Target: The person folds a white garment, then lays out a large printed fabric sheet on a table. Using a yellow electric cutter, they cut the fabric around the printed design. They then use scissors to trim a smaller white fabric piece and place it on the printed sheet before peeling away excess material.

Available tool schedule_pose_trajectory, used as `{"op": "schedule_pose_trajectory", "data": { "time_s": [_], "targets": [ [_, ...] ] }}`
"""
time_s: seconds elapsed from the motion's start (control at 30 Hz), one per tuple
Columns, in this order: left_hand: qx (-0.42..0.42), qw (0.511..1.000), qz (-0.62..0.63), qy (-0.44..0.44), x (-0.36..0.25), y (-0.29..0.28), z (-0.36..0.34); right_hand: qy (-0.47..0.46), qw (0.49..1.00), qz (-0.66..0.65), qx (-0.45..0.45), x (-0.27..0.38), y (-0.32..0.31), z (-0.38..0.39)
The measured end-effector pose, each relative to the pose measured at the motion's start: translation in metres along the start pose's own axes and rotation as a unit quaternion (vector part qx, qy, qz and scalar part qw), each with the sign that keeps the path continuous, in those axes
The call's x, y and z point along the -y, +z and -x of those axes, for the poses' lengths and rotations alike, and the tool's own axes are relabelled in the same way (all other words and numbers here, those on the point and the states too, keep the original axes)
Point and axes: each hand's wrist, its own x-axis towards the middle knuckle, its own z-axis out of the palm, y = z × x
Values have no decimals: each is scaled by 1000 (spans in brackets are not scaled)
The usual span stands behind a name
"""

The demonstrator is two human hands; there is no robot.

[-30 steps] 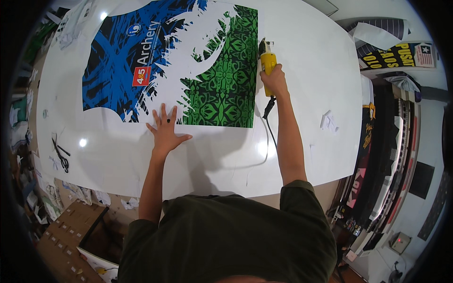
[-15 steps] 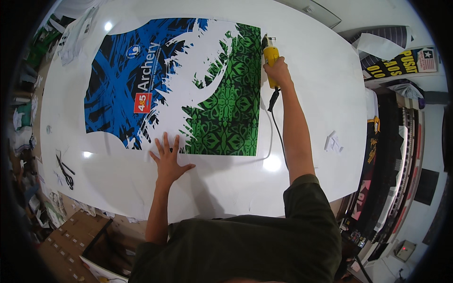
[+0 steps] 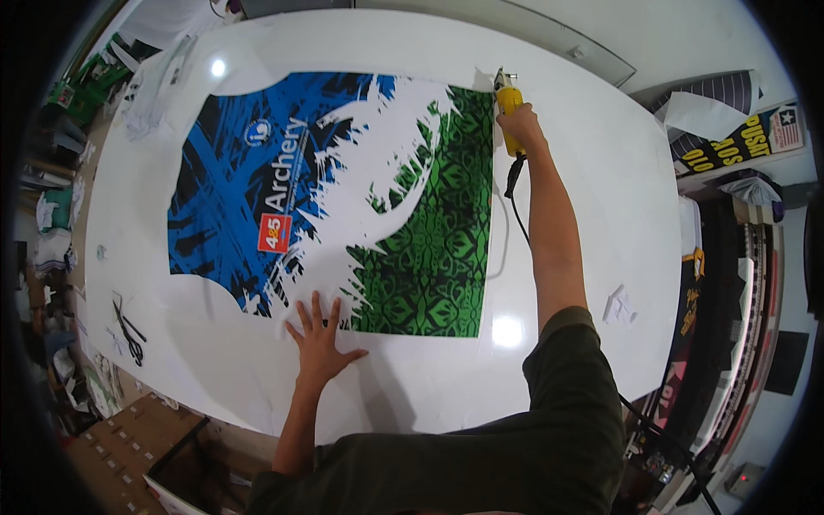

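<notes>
A printed fabric panel (image 3: pixel 421 283), blue and black at the left, white in the middle and patterned green at the right, lies flat on the white table (image 3: pixel 592 232). My left hand (image 3: pixel 322 348) rests with fingers spread on its near edge. A yellow corded electric hand cutter (image 3: pixel 510 103) is gripped in my right hand (image 3: pixel 525 127). Its metal head is beside the panel's far right corner, close to the far side of the table. The black cord (image 3: pixel 518 206) trails back toward my right forearm. My fingers partly cover the cutter's body.
Black scissors (image 3: pixel 130 336) lie at the table's left. White scraps (image 3: pixel 619 304) sit at the right. A cardboard box (image 3: pixel 124 438) stands at lower left, and dark rolls (image 3: pixel 717 318) line the right side. Pale cloth (image 3: pixel 159 94) lies at the far left.
My right hand has pushed the cutter farther away along the panel's right edge, up to its far corner. My left hand keeps its place on the fabric. The whole view has shifted.
</notes>
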Motion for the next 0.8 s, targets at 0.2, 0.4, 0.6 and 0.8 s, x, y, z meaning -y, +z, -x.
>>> {"op": "schedule_pose_trajectory", "data": {
  "time_s": [0.2,0.4,0.6,0.8],
  "targets": [
    [-18,997,-1,81,124,-8,51,-23,999,-31,-19,-18,-33,-17],
    [-128,964,-161,-168,204,-27,99,-33,998,-55,-1,-42,-49,224],
    [-81,995,11,-50,34,35,77,-105,989,-39,101,-105,-48,453],
    [-53,998,29,-33,40,62,106,-88,976,-10,201,-136,-44,611]
  ]
}}
